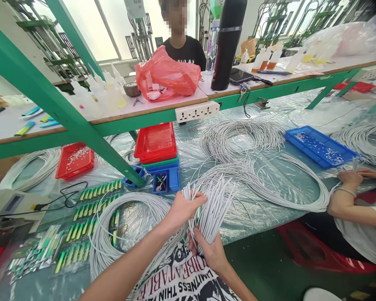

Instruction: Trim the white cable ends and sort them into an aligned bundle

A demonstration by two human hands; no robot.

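A thick bundle of white cables (217,205) fans out in front of my shirt, its cut ends pointing up. My right hand (210,246) is wrapped round the lower part of this bundle. Beside it, my left hand (183,209) closes on a smaller bunch of cable ends, thumb stretched toward the larger bundle. A coil of white cable (113,217) lies on the table under my left forearm. More cable (253,179) runs from behind the bundle to the right across the plastic-covered table.
Red trays (156,142) are stacked below the shelf, near a small blue bin (160,182). Green-yellow tubes (81,225) lie in rows at left. A green post (90,138) slants down to the table. A co-worker's hands (351,177) work at right, near a blue tray (321,146).
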